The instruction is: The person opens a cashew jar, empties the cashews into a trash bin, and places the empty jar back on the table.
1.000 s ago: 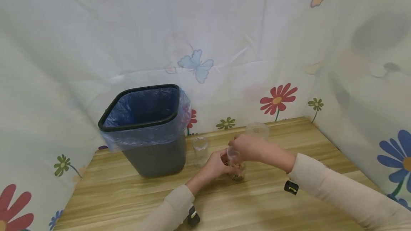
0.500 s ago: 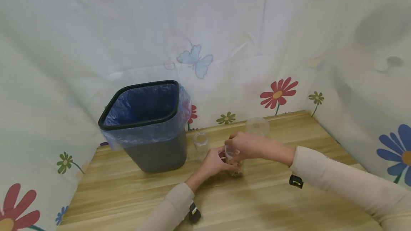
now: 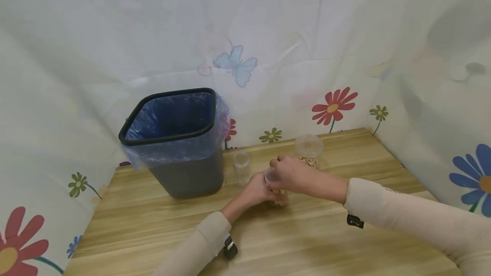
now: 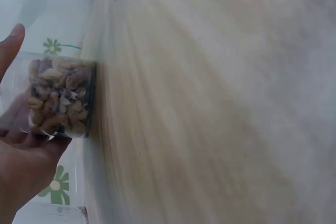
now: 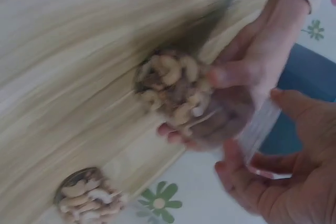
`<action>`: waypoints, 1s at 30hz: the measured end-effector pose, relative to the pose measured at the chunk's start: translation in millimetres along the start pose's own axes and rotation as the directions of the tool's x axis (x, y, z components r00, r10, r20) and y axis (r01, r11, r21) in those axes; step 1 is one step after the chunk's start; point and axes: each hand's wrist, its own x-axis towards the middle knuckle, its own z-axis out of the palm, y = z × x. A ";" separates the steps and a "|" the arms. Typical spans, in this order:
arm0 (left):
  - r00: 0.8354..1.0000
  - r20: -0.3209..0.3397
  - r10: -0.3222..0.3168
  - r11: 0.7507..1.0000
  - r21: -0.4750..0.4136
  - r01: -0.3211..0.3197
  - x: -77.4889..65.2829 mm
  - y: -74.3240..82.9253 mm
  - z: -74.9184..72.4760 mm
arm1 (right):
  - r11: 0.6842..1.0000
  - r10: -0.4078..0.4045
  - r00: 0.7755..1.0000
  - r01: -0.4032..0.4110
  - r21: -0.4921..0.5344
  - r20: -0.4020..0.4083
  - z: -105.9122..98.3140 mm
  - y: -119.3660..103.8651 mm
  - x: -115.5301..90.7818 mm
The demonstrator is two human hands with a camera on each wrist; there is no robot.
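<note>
My left hand (image 3: 255,191) grips a clear jar (image 4: 18,80) low over the table, its fingers and thumb round the side. Cashews and darker nuts (image 4: 58,95) fill its lower part. At the jar's top is my right hand (image 3: 293,176), with curled fingers and thumb round a clear lid (image 3: 270,175). From the right wrist, my right hand (image 5: 294,169) appears beside the jar's top end, while my left hand (image 5: 257,56) wraps the jar from the other side. The right hand hides most of the jar in the head view.
Behind the right hand stands another clear jar (image 3: 309,145) with nuts in its base (image 3: 310,162). A clear jar (image 3: 241,165) stands left of the hands, beside a grey bin (image 3: 188,178) lined with a blue bag. A flower-printed curtain (image 3: 268,76) surrounds the wooden table (image 3: 161,233).
The right hand has turned and shifted slightly left, covering more of the jar's top. The left hand keeps its grip. Nuts in the back jar now show. The head view has tilted slightly down.
</note>
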 end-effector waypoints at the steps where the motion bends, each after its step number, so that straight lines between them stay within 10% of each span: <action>1: 1.000 -0.008 0.006 1.000 0.013 -0.006 0.3 0.3 0.7 | 1.000 0.021 1.000 -0.021 0.000 -0.013 1.3 -1.6 0.7; 6: 0.999 -0.037 0.027 0.998 0.063 -0.025 1.3 -2.2 1.3 | 0.997 0.018 0.999 -0.022 0.074 0.048 -2.7 0.8 5.9; 18: 0.999 0.018 0.031 0.999 -0.027 -0.030 2.4 -7.5 -1.6 | 0.932 -0.321 0.944 0.329 0.150 -0.076 1.4 22.1 7.7; 30: 0.990 0.050 0.135 0.952 0.271 -0.144 3.4 -6.3 -5.2 | 0.941 -0.320 0.869 0.247 -0.230 -0.378 37.8 14.3 2.7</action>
